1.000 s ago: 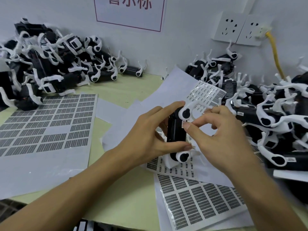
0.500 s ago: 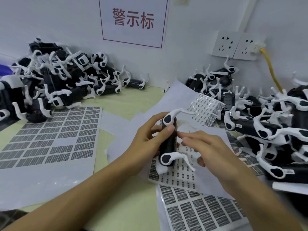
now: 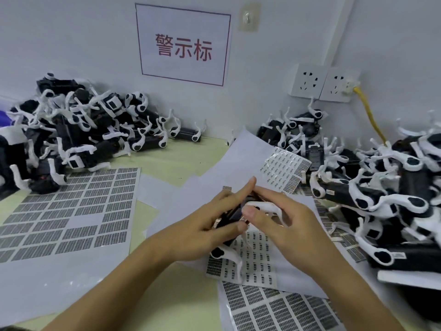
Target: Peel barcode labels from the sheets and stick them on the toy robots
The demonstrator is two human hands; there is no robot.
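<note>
The table (image 3: 181, 163) carries label sheets (image 3: 66, 211) left and near right (image 3: 274, 309), blank paper between, toy robot heaps far left (image 3: 78, 130) and right (image 3: 381, 187)

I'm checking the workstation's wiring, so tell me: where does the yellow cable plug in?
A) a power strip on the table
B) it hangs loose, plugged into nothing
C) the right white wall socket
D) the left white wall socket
C: the yellow cable rises from behind the right-hand pile of black-and-white toy robots to a plug in the right white wall socket, while the left white wall socket is empty.
</note>
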